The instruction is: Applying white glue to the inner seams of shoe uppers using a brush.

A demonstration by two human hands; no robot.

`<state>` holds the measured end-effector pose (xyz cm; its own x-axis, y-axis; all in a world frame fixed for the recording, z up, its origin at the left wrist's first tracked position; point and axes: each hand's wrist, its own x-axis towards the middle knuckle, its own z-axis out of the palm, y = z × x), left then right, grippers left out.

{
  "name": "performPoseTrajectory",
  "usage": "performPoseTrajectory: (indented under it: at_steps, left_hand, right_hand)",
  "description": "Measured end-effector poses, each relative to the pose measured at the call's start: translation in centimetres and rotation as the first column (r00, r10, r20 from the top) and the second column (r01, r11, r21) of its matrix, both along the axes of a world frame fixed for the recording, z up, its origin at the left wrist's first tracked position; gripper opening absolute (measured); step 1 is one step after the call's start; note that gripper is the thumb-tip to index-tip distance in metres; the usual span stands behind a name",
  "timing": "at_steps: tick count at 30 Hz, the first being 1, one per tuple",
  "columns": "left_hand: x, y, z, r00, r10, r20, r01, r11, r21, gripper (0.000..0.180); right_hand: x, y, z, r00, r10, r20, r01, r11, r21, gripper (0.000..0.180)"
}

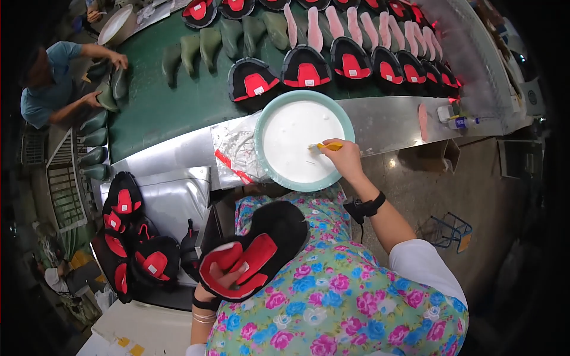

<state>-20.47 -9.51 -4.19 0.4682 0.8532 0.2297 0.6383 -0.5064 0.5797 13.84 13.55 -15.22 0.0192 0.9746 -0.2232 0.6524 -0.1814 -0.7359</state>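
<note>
My left hand grips a black shoe upper with a red lining, fingers reaching into its opening. The upper lies turned over in front of my flowered apron. My right hand is closed on a paintbrush with a yellow handle. Its bristle end dips into white liquid in a round pale-green basin. The basin sits at the metal edge of the work table, right of a crumpled plastic sheet with red strips.
A green conveyor belt carries black-and-red uppers, green shoe lasts and pink insoles. More uppers pile on a metal stand at left. A co-worker handles lasts across the belt. A blue-framed stool stands right.
</note>
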Motion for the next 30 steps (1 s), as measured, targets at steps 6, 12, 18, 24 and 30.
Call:
performPoseTrajectory:
  at_steps: [6, 12, 18, 24, 30]
  left_hand:
    - [1.7, 2.4, 0.7, 0.796, 0.509, 0.327, -0.193, 0.726, -0.661, 0.043]
    - [4.0, 7.6, -3.0, 0.643, 0.737, 0.208, -0.449, 0.583, -0.677, 0.059]
    - [4.2, 9.8, -5.7, 0.55, 0.745, 0.377, -0.161, 0.538, -0.827, 0.059]
    - [6.0, 11.3, -6.3, 0.683, 0.612, 0.399, -0.259, 0.714, -0.651, 0.031]
    - [5.2, 12.3, -5.2, 0.787, 0.536, 0.305, -0.324, 0.781, -0.534, 0.035]
  right_hand:
    - [0.5, -1.0, -3.6, 0.995, 0.05, 0.084, -0.056, 0.996, 0.07, 0.019]
    - [1.1, -0.5, -3.8, 0.999, -0.007, 0.036, 0.001, 0.99, 0.143, 0.018]
    - [0.0, 0.3, 3.2, 0.968, -0.003, -0.25, 0.02, 0.998, 0.067, 0.018]
    - [-5.4, -0.7, 10.1, 0.728, 0.192, -0.659, -0.173, 0.98, 0.095, 0.02]
    - [-3.7, 0.1, 6.4, 0.867, 0.038, -0.497, 0.026, 0.992, 0.121, 0.017]
